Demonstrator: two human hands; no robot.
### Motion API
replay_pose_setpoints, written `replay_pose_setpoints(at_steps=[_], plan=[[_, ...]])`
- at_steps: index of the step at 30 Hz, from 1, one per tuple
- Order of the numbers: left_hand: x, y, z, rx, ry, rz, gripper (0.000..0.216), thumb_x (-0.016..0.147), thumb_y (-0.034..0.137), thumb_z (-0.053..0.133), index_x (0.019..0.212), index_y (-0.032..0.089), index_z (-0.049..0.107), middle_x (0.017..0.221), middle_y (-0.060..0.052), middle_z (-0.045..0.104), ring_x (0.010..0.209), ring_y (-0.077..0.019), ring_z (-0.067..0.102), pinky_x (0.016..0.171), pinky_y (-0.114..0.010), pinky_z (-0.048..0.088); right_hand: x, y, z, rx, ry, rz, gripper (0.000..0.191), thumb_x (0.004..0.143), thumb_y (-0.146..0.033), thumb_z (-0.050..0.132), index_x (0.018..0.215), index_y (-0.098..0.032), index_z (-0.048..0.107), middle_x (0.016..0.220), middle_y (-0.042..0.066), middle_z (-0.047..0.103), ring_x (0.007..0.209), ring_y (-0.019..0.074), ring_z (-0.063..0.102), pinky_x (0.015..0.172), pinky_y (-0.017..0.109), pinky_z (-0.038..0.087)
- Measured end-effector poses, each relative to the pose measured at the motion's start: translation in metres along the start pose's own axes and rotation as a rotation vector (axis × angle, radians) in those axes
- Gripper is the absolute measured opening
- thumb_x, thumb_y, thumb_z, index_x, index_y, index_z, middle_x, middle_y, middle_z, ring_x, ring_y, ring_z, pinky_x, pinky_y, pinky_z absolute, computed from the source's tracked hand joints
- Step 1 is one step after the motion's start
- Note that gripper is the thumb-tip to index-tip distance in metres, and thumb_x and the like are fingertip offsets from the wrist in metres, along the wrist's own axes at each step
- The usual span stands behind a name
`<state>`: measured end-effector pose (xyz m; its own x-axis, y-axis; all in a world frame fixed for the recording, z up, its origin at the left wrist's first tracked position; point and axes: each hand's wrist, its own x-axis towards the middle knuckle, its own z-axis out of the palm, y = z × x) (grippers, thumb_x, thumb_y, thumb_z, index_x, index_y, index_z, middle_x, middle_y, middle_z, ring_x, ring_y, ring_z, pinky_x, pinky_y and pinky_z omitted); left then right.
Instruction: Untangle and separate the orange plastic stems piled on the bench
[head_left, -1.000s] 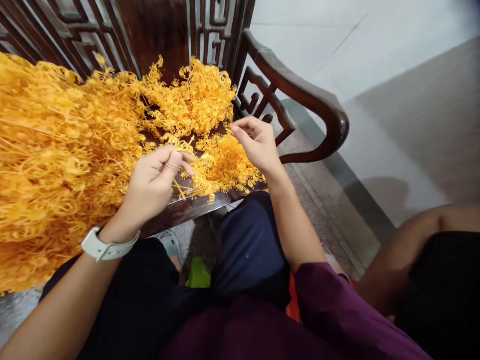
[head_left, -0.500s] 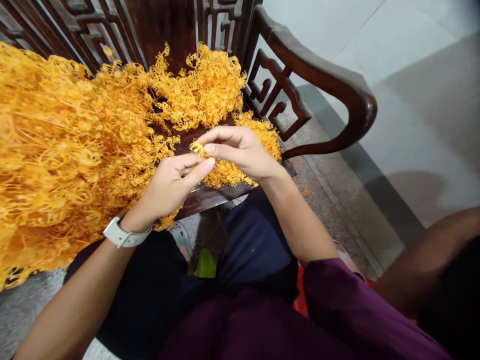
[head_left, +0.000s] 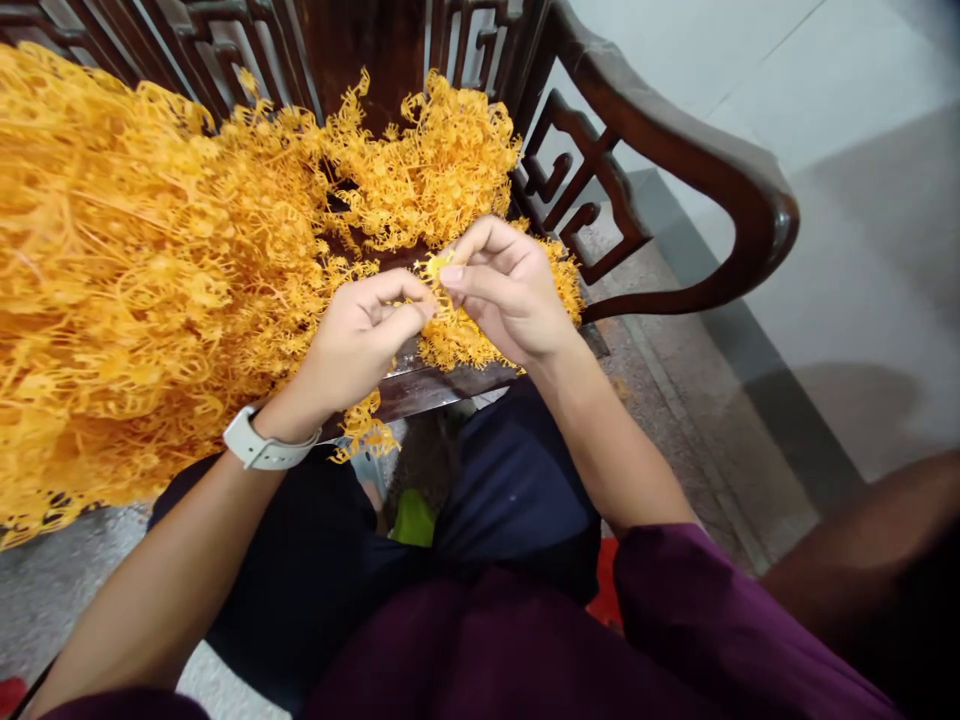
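Between thumb and fingertips, my right hand (head_left: 514, 290) pinches a small yellow plastic flower piece (head_left: 437, 265) with thin curled petals. My left hand (head_left: 375, 325), with a pale watch strap on its wrist, is closed in a pinch just below and left of that flower. What its fingertips hold is hidden. Both hands are above the dark wooden bench seat (head_left: 427, 390). Beneath and behind my right hand lies a pile of loose yellow flower pieces (head_left: 465, 345). A large heap of yellow-orange plastic flowers (head_left: 150, 300) fills the left side.
Another bunch of yellow flowers (head_left: 450, 160) rests against the bench's carved back. A curved wooden armrest (head_left: 675, 170) bounds the seat on the right. A sprig (head_left: 367, 430) hangs over the front edge. Another person's arm (head_left: 862, 540) is at the lower right.
My hands have drawn slightly apart, and the right has turned, raising the flower and showing more of it. The view has shifted a little, so the bench appears further right.
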<state>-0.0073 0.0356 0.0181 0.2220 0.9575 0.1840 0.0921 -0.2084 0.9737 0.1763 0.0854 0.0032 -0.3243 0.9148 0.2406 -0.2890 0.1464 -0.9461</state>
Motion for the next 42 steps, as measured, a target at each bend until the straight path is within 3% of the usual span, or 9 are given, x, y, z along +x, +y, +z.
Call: replay_pose_setpoints(at_steps=[4,10,14,16,19,22,26,33,42], plan=[[0.002,-0.003,-0.003,0.049,-0.034,0.032,0.019,0.089,0.013,0.058,0.073,0.018,0.067,0.054,0.006,0.043,0.05,-0.0092,0.035,0.052,-0.025,0.031,-0.002,0.005,0.005,-0.154,0.119,-0.159,0.043,0.08,-0.05,0.096,0.084,-0.023,0.062,0.086,-0.001,0.064,0.081,0.0141,0.065,0.074,0.031,0.061],[-0.003,0.006,0.003,0.14,0.012,0.059,0.023,0.087,0.009,0.052,0.067,0.018,0.06,0.057,0.004,0.048,0.053,-0.0097,0.039,0.054,-0.025,0.033,-0.002,0.013,0.012,-0.398,0.246,-0.409,0.034,0.093,-0.046,0.083,0.081,-0.024,0.06,0.089,0.0,0.066,0.091,0.0178,0.07,0.086,0.039,0.062],[-0.024,0.018,0.015,0.212,-0.193,0.072,0.024,0.091,0.013,0.057,0.068,0.019,0.058,0.06,0.005,0.051,0.055,-0.0094,0.044,0.055,-0.026,0.032,0.025,0.02,-0.033,-0.515,0.534,-0.581,0.029,0.094,-0.029,0.081,0.077,-0.026,0.058,0.082,0.0,0.068,0.08,0.0157,0.066,0.077,0.034,0.056],[-0.032,0.02,0.019,0.244,-0.269,0.055,0.028,0.098,0.019,0.059,0.07,0.019,0.057,0.06,0.005,0.047,0.055,-0.0094,0.042,0.055,-0.027,0.031,0.039,0.028,-0.074,-0.561,0.641,-0.49,0.034,0.086,-0.028,0.089,0.074,-0.027,0.057,0.071,-0.001,0.063,0.066,0.0132,0.057,0.064,0.032,0.048],[-0.031,0.015,0.017,0.263,-0.221,0.005,0.032,0.105,0.026,0.058,0.073,0.019,0.058,0.063,0.004,0.047,0.058,-0.0111,0.042,0.057,-0.028,0.032,0.047,0.043,-0.132,-0.709,0.573,-0.32,0.04,0.089,-0.054,0.086,0.086,-0.025,0.058,0.073,-0.002,0.063,0.067,0.0139,0.058,0.066,0.032,0.052],[-0.02,0.007,0.008,0.221,-0.112,-0.053,0.034,0.106,0.027,0.06,0.073,0.019,0.06,0.065,0.002,0.055,0.061,-0.0119,0.048,0.059,-0.027,0.038,0.042,0.054,-0.161,-0.841,0.511,-0.197,0.04,0.095,-0.058,0.077,0.092,-0.022,0.061,0.078,0.001,0.068,0.071,0.0169,0.065,0.07,0.036,0.057],[-0.011,0.004,0.0,0.035,-0.009,-0.186,0.029,0.107,0.028,0.064,0.08,0.018,0.068,0.073,0.0,0.067,0.061,-0.0095,0.053,0.058,-0.023,0.041,0.033,0.052,-0.164,-0.976,0.45,-0.056,0.027,0.098,-0.041,0.075,0.085,-0.02,0.064,0.074,0.002,0.067,0.07,0.0184,0.066,0.075,0.042,0.062],[-0.008,0.006,0.004,-0.309,0.071,-0.403,0.021,0.105,0.024,0.066,0.087,0.015,0.069,0.081,-0.004,0.069,0.053,-0.0055,0.044,0.048,-0.018,0.033,0.028,0.042,-0.165,-1.084,0.418,0.104,0.018,0.096,-0.023,0.07,0.079,-0.019,0.065,0.071,0.003,0.064,0.073,0.0209,0.067,0.086,0.047,0.064],[-0.007,0.003,0.0,-0.451,0.015,-0.38,0.02,0.104,0.029,0.069,0.089,0.017,0.069,0.092,-0.007,0.075,0.051,-0.0055,0.031,0.046,-0.022,0.024,0.022,0.031,-0.154,-1.17,0.475,0.099,0.012,0.092,-0.028,0.072,0.085,-0.018,0.072,0.064,0.001,0.06,0.067,0.0218,0.064,0.092,0.051,0.064]])
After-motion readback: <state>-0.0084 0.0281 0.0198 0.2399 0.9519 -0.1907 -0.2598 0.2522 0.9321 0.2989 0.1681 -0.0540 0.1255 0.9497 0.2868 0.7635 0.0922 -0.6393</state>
